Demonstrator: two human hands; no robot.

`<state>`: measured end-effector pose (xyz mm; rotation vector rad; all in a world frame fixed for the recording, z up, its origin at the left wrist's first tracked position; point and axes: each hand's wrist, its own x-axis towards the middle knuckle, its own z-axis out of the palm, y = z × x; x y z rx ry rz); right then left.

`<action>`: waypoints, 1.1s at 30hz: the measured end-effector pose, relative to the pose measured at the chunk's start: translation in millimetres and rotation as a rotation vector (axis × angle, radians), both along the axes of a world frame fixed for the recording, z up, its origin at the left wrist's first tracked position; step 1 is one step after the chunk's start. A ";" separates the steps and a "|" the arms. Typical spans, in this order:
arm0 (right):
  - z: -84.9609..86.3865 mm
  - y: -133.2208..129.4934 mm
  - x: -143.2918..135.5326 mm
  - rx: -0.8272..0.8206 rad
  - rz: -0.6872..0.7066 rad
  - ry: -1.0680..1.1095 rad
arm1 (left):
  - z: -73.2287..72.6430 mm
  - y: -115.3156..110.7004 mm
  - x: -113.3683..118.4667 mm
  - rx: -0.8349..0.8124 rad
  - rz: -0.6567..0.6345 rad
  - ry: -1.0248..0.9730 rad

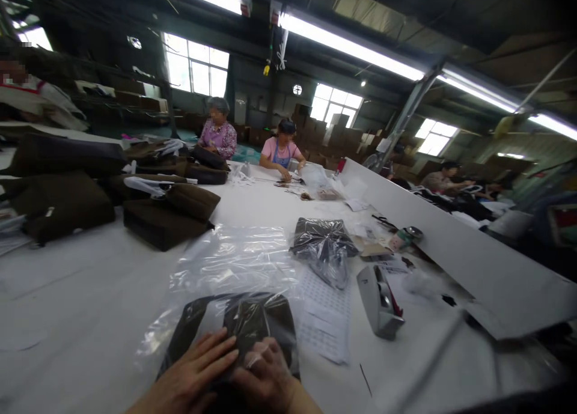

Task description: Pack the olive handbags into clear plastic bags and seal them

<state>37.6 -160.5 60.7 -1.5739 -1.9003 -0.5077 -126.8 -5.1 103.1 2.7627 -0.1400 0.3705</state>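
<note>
Pressing down at the near table edge, the left hand (198, 372) is being laid flat, fingers spread and closed on nothing, on a clear plastic bag (229, 294) with a dark folded fabric piece (256, 324) inside. The right hand (265, 378) is being held loosely curled on the same bag, partly veiled by film; whether a fold of plastic is being pinched cannot be told.

Handling, judged: the bag is being read as light, thin and slippery, the fabric as soft and limp, so a hold at the bag's open edge or under the whole bundle is being favoured. Looks: glossy, crinkled film, reflections over near-black cloth, bag mouth extending away across the white table (90, 294).

Just beyond, a printed sheet (324, 318) and a grey tape dispenser (378, 306) are lying to the right. Farther, a second bagged dark item (324, 243) is resting. At left, brown cushions (166, 213) are being stacked. At the far end, 2 people (279, 152) are being seen working.
</note>
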 end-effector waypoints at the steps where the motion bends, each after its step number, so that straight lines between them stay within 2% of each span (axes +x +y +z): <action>1: -1.9 -12.0 3.6 -0.022 -0.055 -0.004 | -5.9 2.0 3.0 0.048 0.010 -0.030; 4: -19.9 -43.6 9.6 -0.025 -0.161 -0.018 | -18.4 4.3 7.8 0.093 0.037 -0.101; 7: -35.5 -66.0 10.0 0.072 -0.205 0.018 | -20.1 2.1 11.1 0.073 0.066 -0.114; 13: -28.3 -112.4 9.4 0.041 -0.152 0.232 | -10.5 -1.5 18.8 0.051 0.112 0.001; 16: -31.9 -126.6 -0.3 -0.082 -0.193 0.417 | -7.1 -2.1 21.9 0.028 0.135 0.045; 18: -38.0 -125.6 -11.1 -0.237 -0.256 0.552 | -5.5 -3.2 23.0 0.013 0.146 0.051; 20: -42.6 -117.4 -22.3 -0.309 -0.355 0.551 | -4.6 -4.8 23.2 0.006 0.153 0.051; 24: -39.7 -93.3 -36.2 -0.306 -0.440 0.196 | -3.3 -8.5 22.8 -0.002 0.175 0.044; 28: -39.5 -71.9 -39.8 -0.497 -0.464 0.019 | 0.8 -13.4 24.1 -0.028 0.202 0.034; 31: -55.2 -61.1 -42.0 -0.547 -0.430 -0.021 | 2.5 -16.7 25.6 -0.046 0.223 0.020; 33: -71.0 -55.9 -44.3 -0.521 -0.412 -0.026 | 1.7 -17.4 26.1 -0.051 0.223 0.004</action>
